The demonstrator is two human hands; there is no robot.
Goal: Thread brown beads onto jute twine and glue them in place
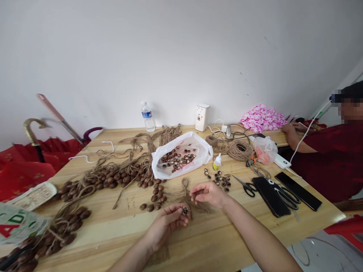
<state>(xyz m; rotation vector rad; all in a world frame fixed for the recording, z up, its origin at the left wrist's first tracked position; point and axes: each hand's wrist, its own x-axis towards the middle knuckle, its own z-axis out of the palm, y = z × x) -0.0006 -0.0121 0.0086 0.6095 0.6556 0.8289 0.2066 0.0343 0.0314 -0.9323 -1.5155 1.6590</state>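
My left hand pinches a hollow brown nut shell half, its dark open side turned up. Close by on the right, the fingers of my right hand are drawn together in a pinch; a small brown bit shows at the tips, too small to name. Between and beneath my hands lies a looped bundle of twine with loose strands fanning out on the table. More open shell halves lie beyond my right hand, near a small white glue bottle. Several whole brown nuts lie left of the twine.
A white plastic bag holds shell halves. Strung nuts spread across the left. To the right are scissors, phones and a twine coil. A water bottle stands at the back; a person sits at right.
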